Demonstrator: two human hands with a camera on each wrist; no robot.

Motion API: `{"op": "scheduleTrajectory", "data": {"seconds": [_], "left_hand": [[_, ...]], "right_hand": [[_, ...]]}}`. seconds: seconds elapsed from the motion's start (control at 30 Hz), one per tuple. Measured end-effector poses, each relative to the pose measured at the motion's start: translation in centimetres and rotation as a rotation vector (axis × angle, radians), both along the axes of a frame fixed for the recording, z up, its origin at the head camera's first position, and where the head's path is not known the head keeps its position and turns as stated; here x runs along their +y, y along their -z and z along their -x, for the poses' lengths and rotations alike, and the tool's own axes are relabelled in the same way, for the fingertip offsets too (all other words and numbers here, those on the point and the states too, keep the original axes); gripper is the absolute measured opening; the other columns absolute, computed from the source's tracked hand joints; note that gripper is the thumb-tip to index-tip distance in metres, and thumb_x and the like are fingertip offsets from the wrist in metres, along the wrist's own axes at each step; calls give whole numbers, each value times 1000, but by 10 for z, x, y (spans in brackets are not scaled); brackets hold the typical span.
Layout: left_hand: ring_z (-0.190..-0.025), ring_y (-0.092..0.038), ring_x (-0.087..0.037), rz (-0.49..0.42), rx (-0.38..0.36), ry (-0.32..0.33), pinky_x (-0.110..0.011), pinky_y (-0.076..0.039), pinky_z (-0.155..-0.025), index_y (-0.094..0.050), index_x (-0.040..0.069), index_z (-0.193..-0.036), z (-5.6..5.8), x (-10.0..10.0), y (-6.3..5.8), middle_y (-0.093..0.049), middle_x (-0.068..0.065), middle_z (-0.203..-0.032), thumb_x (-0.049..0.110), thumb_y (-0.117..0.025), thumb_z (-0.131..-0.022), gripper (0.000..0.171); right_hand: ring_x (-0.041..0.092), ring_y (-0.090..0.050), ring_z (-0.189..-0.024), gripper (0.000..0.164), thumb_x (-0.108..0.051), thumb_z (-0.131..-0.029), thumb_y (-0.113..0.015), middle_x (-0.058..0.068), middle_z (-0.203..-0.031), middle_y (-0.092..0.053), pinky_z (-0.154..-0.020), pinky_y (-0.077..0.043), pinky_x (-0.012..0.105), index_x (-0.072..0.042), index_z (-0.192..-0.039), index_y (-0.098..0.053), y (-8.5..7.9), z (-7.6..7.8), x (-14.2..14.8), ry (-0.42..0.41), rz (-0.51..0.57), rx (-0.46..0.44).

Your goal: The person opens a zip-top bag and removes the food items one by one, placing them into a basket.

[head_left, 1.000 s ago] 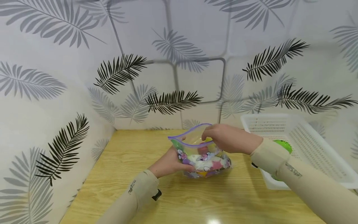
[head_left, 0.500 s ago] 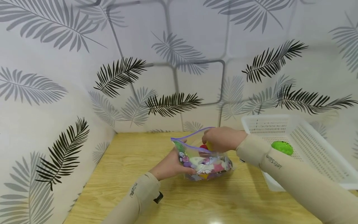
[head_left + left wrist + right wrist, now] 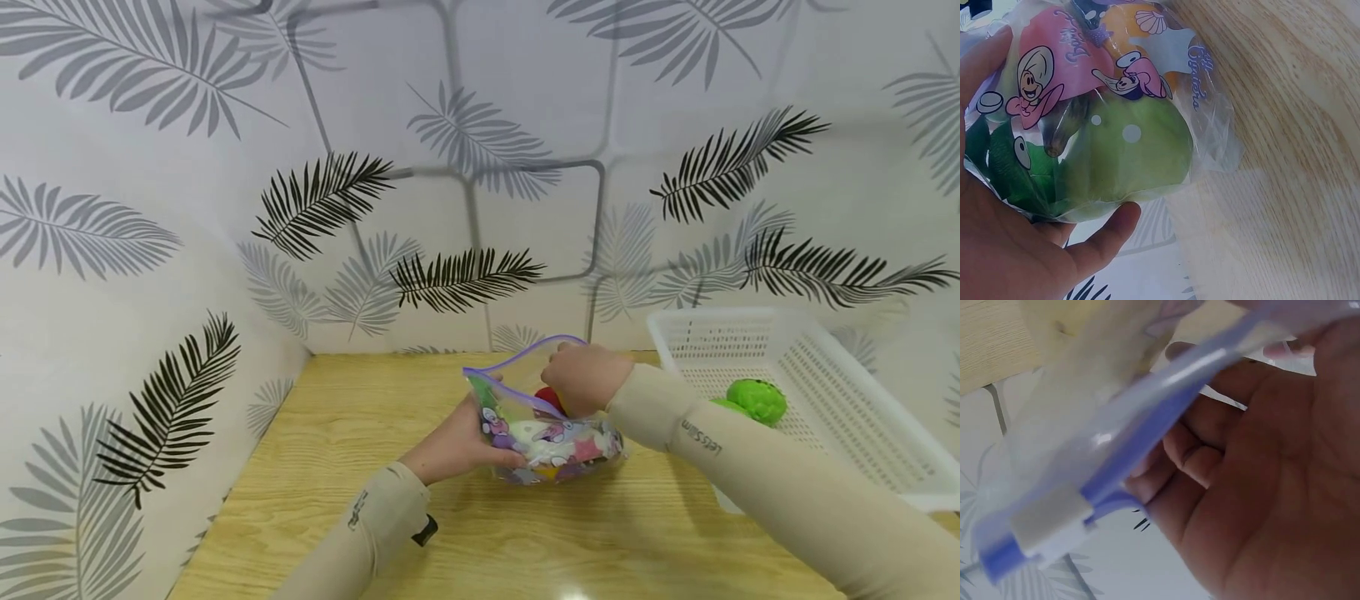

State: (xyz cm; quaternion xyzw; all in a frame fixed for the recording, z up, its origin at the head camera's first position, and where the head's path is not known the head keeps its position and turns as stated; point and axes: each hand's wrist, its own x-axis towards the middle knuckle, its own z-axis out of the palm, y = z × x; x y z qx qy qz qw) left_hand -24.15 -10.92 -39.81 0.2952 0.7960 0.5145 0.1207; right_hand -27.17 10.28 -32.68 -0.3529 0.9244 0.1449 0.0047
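Note:
A clear zip bag [image 3: 555, 442] with cartoon prints and a purple zip edge stands open on the table. My left hand [image 3: 468, 442] grips its left side, thumb across the front. Through the film in the left wrist view show a rounded pale green item [image 3: 1129, 150] and a dark green one [image 3: 1007, 159]. My right hand [image 3: 588, 379] reaches into the bag's mouth with bent fingers, close over a red item [image 3: 550, 398]. In the right wrist view a white slider [image 3: 1054, 519] sits on the purple zip, and a blurred yellowish item [image 3: 1072, 325] lies near the fingers; I cannot tell whether they hold it.
A white perforated basket [image 3: 862, 367] stands to the right, with a lumpy bright green item [image 3: 757, 402] and another green item [image 3: 727, 406] partly behind the right sleeve. The wooden table [image 3: 337, 408] meets a leaf-patterned backdrop [image 3: 525, 217] at the back.
My right hand has moved lower into the bag's mouth; the yellow item seen at its fingers is now hidden in the head view. The left hand keeps its grip, with the bag shifted slightly right.

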Motion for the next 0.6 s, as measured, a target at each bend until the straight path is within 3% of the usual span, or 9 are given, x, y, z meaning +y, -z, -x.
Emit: {"op": "scheduleTrajectory", "data": {"seconds": [0.17,0.23,0.43,0.6], "left_hand": [[-99,-59,-14,-68,8,70,-37,-51,-87,-36,21,-137,4,1,3,-58,-11,-121,12,-82,-74,79],[-99,-59,-14,-82,19,89,-36,-51,-87,-38,22,-135,5,1,5,-57,-13,-122,12,-82,-74,76],[-102,-57,-14,-49,34,87,-38,-50,-89,-37,25,-135,4,1,2,-55,-17,-125,15,-82,-75,76],[-100,-58,-13,-24,15,53,-39,-50,-88,-37,26,-136,2,1,1,-55,-15,-124,15,-82,-74,77]], "right_hand": [[19,-49,-73,7,-13,-73,-75,-1,-70,-63,-60,-54,34,-13,-73,-67,-1,-10,-6,17,-44,66],[19,-48,-74,9,-17,-73,-76,-1,-73,-64,-60,-54,35,-13,-77,-68,0,-12,-7,24,-82,85],[21,-49,-84,22,-24,-78,-75,2,-92,-65,-72,-53,38,-17,-98,-70,2,-13,-10,37,-199,78],[23,-51,-85,21,-26,-79,-74,4,-90,-64,-74,-52,38,-15,-97,-71,5,-10,-8,-30,-208,107]]}}
